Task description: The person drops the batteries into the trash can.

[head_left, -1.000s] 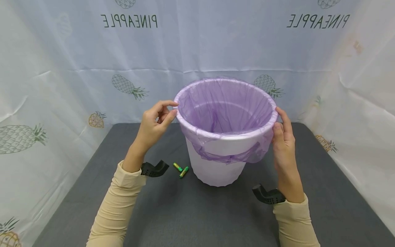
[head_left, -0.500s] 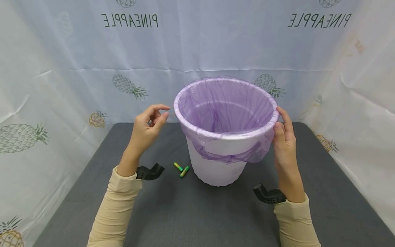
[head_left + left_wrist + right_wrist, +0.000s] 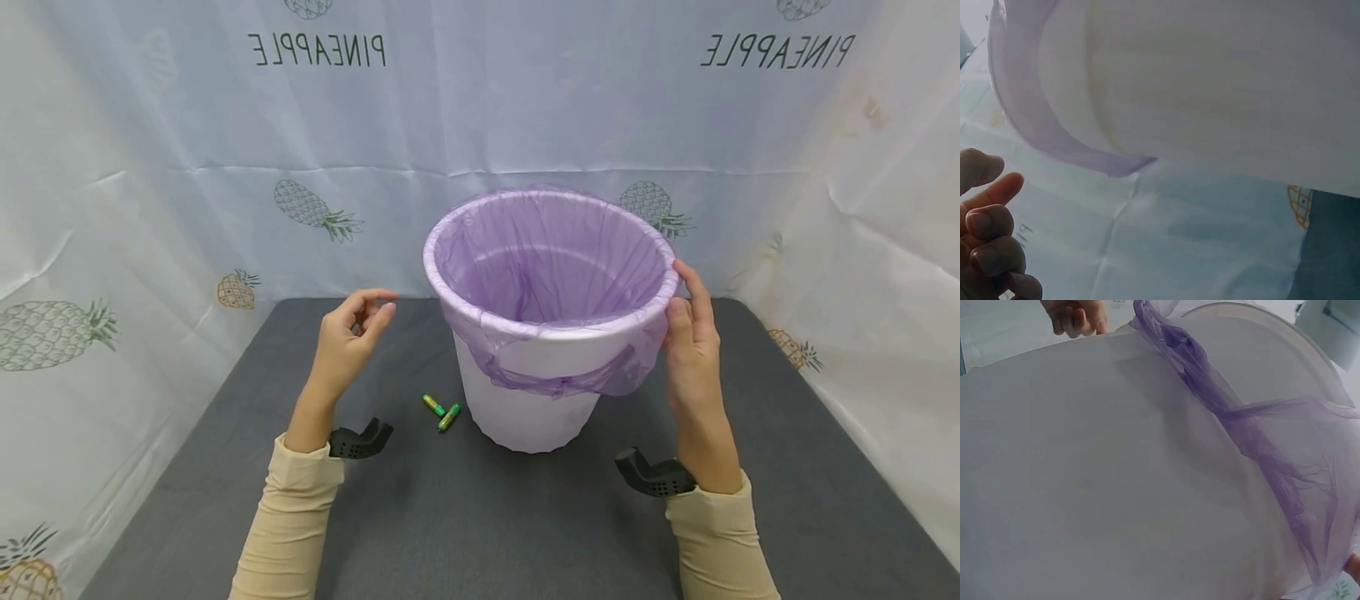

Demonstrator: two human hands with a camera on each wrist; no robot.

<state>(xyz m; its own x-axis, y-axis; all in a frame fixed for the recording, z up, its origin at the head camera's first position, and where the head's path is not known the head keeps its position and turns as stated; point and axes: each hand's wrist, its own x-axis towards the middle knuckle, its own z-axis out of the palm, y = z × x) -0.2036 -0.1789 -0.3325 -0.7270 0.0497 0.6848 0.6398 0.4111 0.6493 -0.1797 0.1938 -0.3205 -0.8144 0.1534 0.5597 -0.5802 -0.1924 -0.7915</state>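
Note:
A white trash bin (image 3: pixel 525 417) stands upright, lined with a thin purple trash bag (image 3: pixel 555 283) folded over its rim. The bag's loose edge hangs bunched down the outside, as the right wrist view shows in its purple folds (image 3: pixel 1247 437). My left hand (image 3: pixel 347 342) hovers left of the bin, apart from it, fingers loosely bent with nothing between them. My right hand (image 3: pixel 692 350) rests against the bin's right side at the rim, index finger and thumb nearly straight on the bag-covered edge. In the right wrist view only a fingertip (image 3: pixel 1352 565) of it shows.
Two small green-and-gold batteries (image 3: pixel 441 413) lie on the dark grey tabletop (image 3: pixel 480 525), just left of the bin's base. Behind and at both sides hangs a pale curtain (image 3: pixel 480 108) printed with pineapples. Each wrist carries a black camera mount (image 3: pixel 362 440).
My left hand has let go of the bin's left rim and moved left and down, away from it. The right hand, bin and bag have stayed in place.

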